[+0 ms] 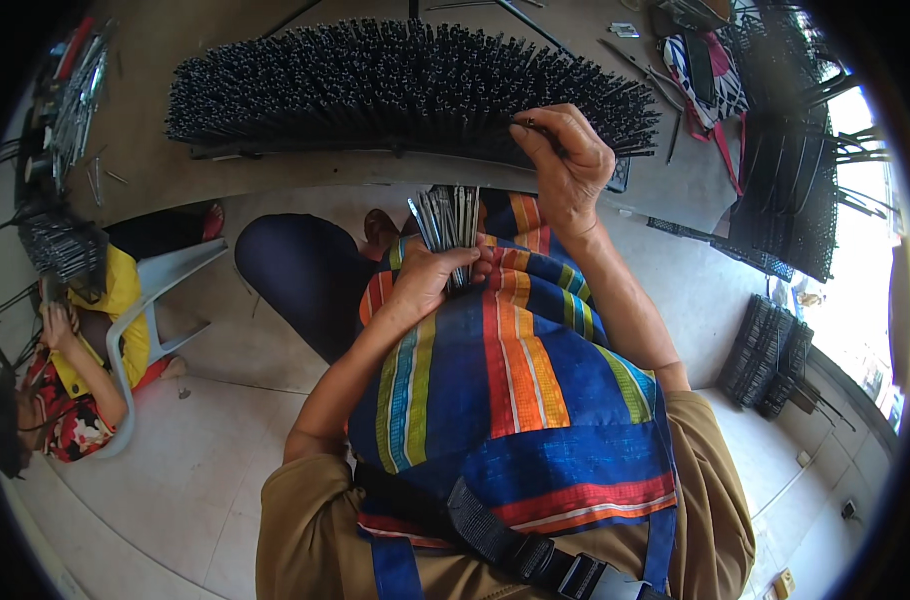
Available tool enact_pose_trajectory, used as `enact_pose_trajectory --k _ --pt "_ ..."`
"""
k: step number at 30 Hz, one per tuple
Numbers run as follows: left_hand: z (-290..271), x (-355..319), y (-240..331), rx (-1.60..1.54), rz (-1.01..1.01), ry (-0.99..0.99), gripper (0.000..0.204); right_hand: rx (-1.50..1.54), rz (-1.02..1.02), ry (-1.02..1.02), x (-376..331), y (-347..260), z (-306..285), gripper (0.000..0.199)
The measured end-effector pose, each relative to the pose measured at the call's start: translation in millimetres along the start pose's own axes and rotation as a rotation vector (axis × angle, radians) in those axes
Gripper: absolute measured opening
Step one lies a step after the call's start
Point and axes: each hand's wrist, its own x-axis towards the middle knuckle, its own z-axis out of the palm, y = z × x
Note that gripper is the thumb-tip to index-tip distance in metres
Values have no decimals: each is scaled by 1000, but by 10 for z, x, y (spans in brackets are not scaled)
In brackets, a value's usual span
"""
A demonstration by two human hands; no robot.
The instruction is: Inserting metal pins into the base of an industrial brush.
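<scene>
My left hand (427, 282) is wrapped round a bundle of thin, flat silver metal strips (447, 218), their ends pointing up above my lap. My right hand (573, 160) is raised at the near right edge of a dense block of black rods (395, 85) with small shiny tips. Its thumb and forefinger are pinched together on a small dark piece that I cannot make out. The block stretches across the table in front of me, its rods packed closely together in a long dark base.
The grey table (140, 185) also holds pliers (657, 78), a patterned cloth bag (705, 75) and metal strips (80, 105) at far left. Black mesh racks (790, 190) stand right, with more on the floor (765, 350). Another person (85, 390) sits left on a chair (160, 300).
</scene>
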Motion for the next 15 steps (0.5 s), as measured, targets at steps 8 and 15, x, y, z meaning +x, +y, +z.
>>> enact_pose_trajectory --k 8,15 --pt "58 -32 8 -15 41 20 22 -48 -23 -38 -89 68 54 14" --pt "17 -4 41 -19 39 14 27 -290 -31 -28 85 30 169 12"
